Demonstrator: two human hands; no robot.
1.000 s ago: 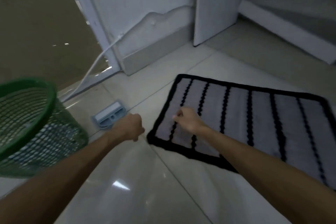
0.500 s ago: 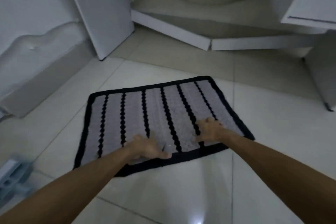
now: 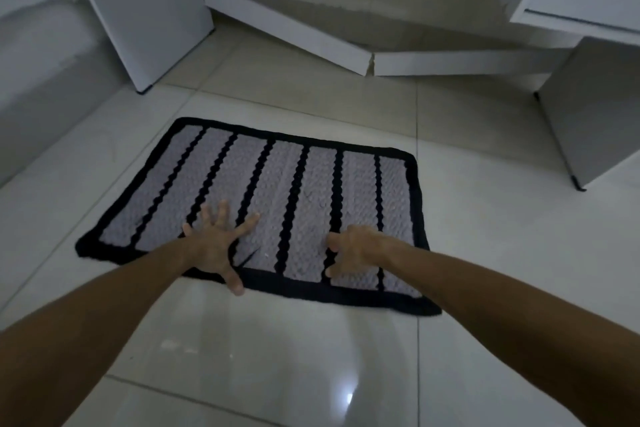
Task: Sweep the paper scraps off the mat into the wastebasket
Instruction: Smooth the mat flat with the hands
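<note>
Head view. One mat (image 3: 277,191), grey with six black stripes and a black border, lies flat on the tiled floor (image 3: 311,357). The left hand (image 3: 214,246) is splayed, its grip released and holding nothing, palm on the mat's near edge with the thumb over the border. The right hand (image 3: 353,250) sits just beside it on the mat, fingers curled loosely; whether it pinches anything cannot be told. Paper scraps: none countable, save a possible pale fleck between the two hands. The wastebasket is out of view. Risk, as a judgement: a blind sweep could scatter scraps onto the floor, and pressing hands could bunch the mat.
</note>
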